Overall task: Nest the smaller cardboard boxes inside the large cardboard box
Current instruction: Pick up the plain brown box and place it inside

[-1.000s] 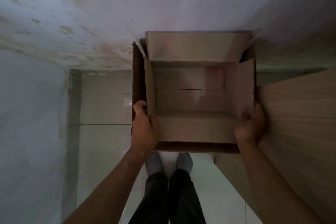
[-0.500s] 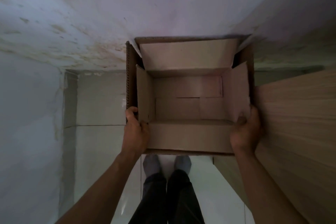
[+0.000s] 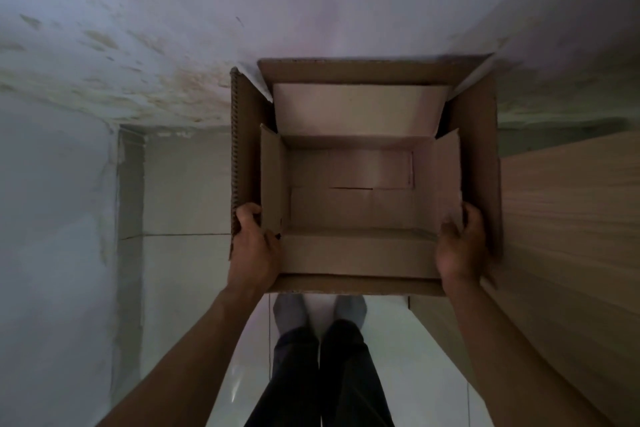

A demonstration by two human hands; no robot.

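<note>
Your left hand curls round the near-left flap of the smaller box, thumb outside, fingers pinching the cardboard; your right hand clasps the near-right flap likewise. The smaller box sits w/ its mouth up inside the walls of the large box, which stands on the tiled floor btwn your socked feet and the wall, beside a wood panel. Both hands are equally near; long axis runs left-right, so the next push looks straight down.
</note>
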